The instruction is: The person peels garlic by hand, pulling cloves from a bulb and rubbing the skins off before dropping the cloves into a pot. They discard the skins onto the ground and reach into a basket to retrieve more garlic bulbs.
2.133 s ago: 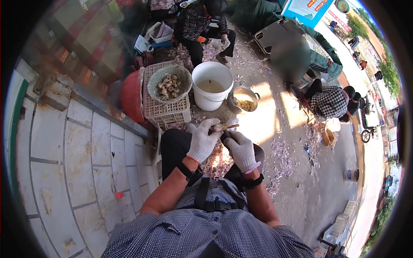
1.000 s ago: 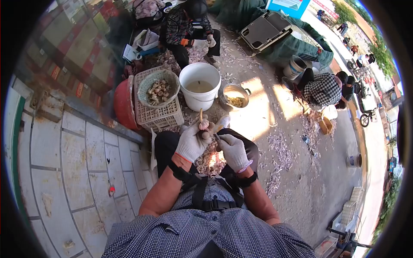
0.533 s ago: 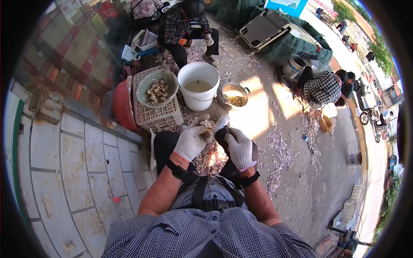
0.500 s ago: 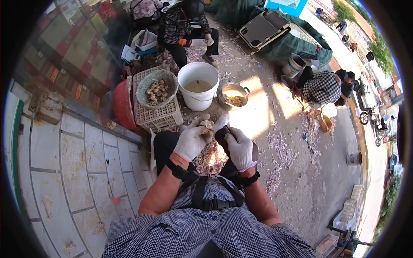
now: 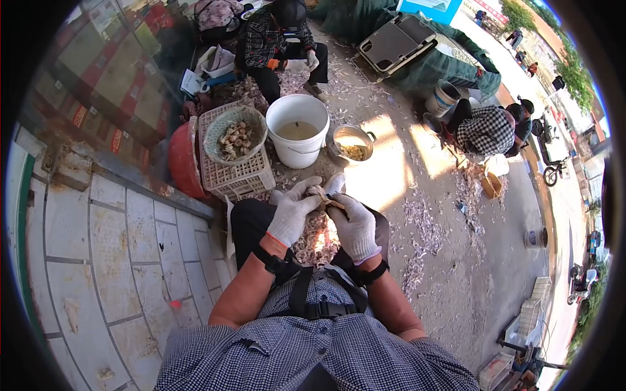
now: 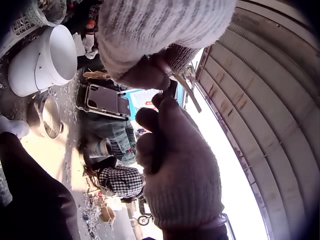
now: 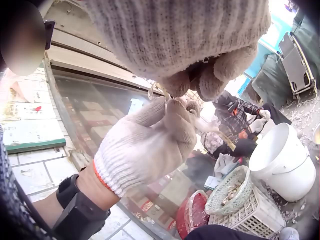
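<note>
In the head view my gloved left hand (image 5: 292, 212) holds a garlic bulb (image 5: 317, 191) between thumb and fingers, over my knees. Its dry stem (image 5: 334, 204) points toward my right hand (image 5: 355, 228), also gloved, whose fingertips are right at the bulb. Curled in the right hand is a dark-handled small knife (image 6: 172, 88), mostly covered by the fingers in the left wrist view. The pale stem (image 6: 188, 93) sticks out past the hands there. In the right wrist view, the left hand (image 7: 150, 140) reaches up to the right hand's fingers, which cover most of the bulb.
Ahead stand a white bucket (image 5: 298, 144) with liquid and a metal pot (image 5: 353, 137) with pale pieces. A mesh basin (image 5: 212, 140) of garlic sits on a plastic crate (image 5: 241, 177), beside a red tub (image 5: 182, 159). Peelings (image 5: 422, 238) litter the ground. Another person (image 5: 274, 45) sits ahead.
A second ago the bulb's stem pointed up; now it slants toward the right hand. The right hand has moved left, closing the gap to the left hand.
</note>
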Motion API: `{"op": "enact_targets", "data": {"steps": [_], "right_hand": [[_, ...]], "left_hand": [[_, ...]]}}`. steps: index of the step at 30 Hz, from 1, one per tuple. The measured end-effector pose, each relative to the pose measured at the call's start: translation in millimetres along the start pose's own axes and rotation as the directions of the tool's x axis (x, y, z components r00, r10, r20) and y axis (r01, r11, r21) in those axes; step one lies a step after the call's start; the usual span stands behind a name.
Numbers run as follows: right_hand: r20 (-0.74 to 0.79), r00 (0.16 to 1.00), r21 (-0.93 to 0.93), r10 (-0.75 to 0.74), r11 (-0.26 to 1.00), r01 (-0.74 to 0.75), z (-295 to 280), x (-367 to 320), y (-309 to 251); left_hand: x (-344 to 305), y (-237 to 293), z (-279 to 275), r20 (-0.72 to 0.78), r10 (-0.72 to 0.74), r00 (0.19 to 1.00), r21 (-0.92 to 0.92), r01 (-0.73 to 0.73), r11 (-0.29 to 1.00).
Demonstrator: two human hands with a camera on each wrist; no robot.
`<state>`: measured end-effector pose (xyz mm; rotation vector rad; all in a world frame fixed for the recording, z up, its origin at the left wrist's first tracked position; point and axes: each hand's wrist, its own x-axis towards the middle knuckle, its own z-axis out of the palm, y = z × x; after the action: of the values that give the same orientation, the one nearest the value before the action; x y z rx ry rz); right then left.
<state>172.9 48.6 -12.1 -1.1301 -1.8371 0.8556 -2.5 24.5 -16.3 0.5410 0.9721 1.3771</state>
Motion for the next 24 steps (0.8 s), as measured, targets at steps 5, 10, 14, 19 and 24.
{"op": "enact_targets", "data": {"steps": [5, 10, 14, 19, 24], "right_hand": [[0.036, 0.998, 0.021, 0.051, 0.998, -0.052, -1, 0, 3], [0.026, 0.982, 0.151, 0.188, 0.97, -0.19, 1, -2, 0], [0.042, 0.954, 0.297, 0.298, 0.908, -0.297, 6, 0, 31], [0.241, 0.853, 0.387, 0.464, 0.76, -0.523, -15, 6, 9], [0.134, 0.965, 0.225, 0.224, 0.942, -0.249, -5, 3, 3]], "left_hand": [[-3, -3, 6, 0.008, 0.018, 1.0, 0.111, -0.019, 0.994], [2, -9, 1, -0.02, -0.057, 0.998, -0.033, 0.057, 0.998], [4, -9, -14, 0.048, -0.121, 0.991, -0.377, 0.13, 0.917], [5, -3, -20, 0.144, -0.136, 0.98, -0.513, 0.191, 0.837], [7, -7, -17, 0.179, -0.113, 0.977, -0.479, 0.187, 0.858]]}}
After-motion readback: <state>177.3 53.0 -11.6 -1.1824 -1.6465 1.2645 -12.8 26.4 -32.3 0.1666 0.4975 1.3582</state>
